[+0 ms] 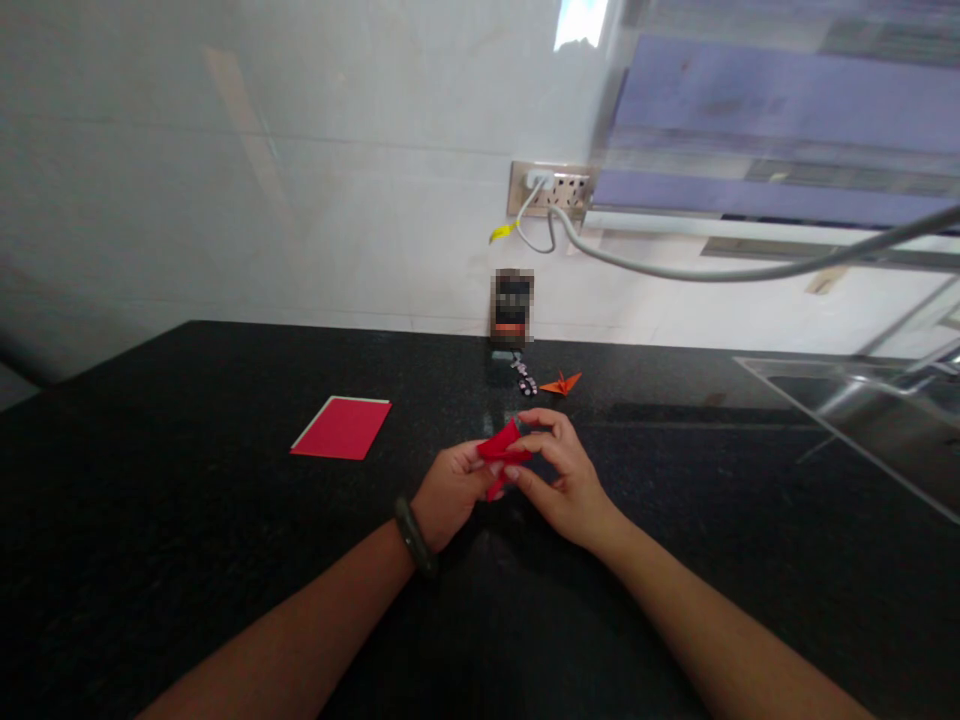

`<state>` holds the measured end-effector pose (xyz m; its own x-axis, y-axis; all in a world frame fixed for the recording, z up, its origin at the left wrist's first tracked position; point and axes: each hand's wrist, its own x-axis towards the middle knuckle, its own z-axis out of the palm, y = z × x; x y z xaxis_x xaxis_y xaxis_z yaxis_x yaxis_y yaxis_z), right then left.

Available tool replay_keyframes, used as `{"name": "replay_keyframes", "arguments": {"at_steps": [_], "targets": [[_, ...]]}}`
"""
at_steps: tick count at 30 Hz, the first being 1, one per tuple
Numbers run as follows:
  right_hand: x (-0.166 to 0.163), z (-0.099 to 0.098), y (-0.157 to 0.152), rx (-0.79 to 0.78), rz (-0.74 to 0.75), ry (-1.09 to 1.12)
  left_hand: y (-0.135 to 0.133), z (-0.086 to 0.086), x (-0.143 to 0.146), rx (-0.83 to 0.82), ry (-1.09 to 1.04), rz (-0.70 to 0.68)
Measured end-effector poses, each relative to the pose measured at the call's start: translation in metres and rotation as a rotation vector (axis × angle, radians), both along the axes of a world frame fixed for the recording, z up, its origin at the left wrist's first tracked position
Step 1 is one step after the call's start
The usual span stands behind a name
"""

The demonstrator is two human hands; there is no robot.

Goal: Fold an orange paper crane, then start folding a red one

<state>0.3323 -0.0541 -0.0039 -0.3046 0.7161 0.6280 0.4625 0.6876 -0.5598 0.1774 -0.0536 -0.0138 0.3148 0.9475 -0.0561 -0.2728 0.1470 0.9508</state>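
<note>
Both my hands meet over the middle of the black counter (150, 520) and pinch a small piece of folded red paper (501, 447) between them. My left hand (448, 492), with a dark band on its wrist, grips the paper's lower left side with closed fingers. My right hand (564, 476) holds the top and right side between thumb and fingertips. Part of the paper is hidden behind the fingers.
A stack of red paper sheets (342, 428) lies flat to the left. A small orange paper crane (561, 382) sits behind my hands, beside a blurred dark object (512, 306) against the wall. A wall socket (551, 189) with a grey cable is above. A steel sink (862, 410) is at right.
</note>
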Motion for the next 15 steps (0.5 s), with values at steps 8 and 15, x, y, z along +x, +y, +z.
{"name": "replay_keyframes", "arguments": {"at_steps": [8, 15], "targets": [[0.0007, -0.0003, 0.0008, 0.19, 0.053, -0.157, 0.0022, -0.0032, -0.0013, 0.095, -0.02, -0.017], [-0.005, 0.003, -0.0052, -0.028, -0.032, -0.089, 0.0008, -0.0031, -0.0009, 0.044, -0.065, -0.025]]}}
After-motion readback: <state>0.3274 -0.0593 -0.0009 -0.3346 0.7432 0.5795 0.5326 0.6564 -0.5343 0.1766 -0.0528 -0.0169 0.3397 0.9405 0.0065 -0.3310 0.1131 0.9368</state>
